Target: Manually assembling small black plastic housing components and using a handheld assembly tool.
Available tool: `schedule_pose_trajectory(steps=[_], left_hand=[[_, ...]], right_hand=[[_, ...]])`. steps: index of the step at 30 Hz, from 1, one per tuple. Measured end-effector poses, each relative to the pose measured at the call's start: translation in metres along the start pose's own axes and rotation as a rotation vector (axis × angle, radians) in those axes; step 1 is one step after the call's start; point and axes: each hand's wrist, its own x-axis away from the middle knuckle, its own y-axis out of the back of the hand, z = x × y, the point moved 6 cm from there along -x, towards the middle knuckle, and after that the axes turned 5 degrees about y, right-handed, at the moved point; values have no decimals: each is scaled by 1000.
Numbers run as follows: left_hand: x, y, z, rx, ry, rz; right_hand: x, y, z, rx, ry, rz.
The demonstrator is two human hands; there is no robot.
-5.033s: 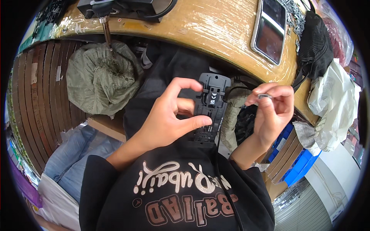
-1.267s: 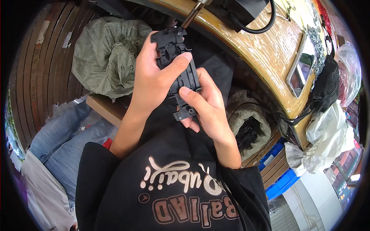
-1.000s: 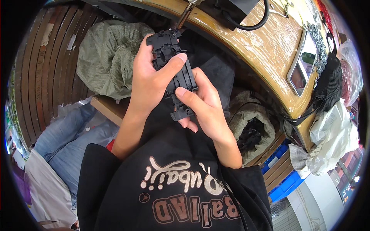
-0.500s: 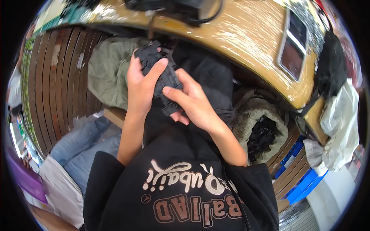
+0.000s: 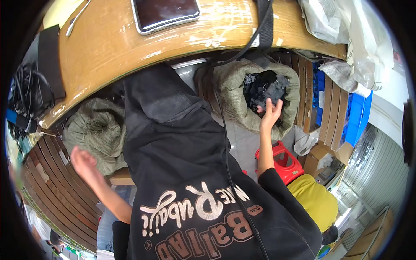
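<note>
On the right, my right hand reaches into the mouth of an upright grey-green woven sack. Its fingers are at the lower edge of a dark blocky plastic part and appear to grip it. More black plastic pieces lie inside the sack around it. My left hand is off to the left, beside a second grey-green sack with a bunched top. Motion blurs its fingers, and I see nothing held in it.
A yellowish table curves across the front, with a phone-like device on it. Black cables lie at its left end. A cord hangs down before me. A red stool and brown stacked boards stand near.
Both hands held the black part together before; they have since parted. My right hand has moved with a black part into the right sack, my left hand outward. The view has shifted right.
</note>
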Motion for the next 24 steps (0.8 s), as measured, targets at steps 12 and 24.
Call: schedule_pose_trajectory(steps=[12, 24], left_hand=[[-61, 98, -149, 185, -415, -235], [-112, 41, -205, 14, -637, 2]], right_hand=[[-33, 100, -96, 678, -345, -79], [-27, -155, 283, 212, 824, 385]])
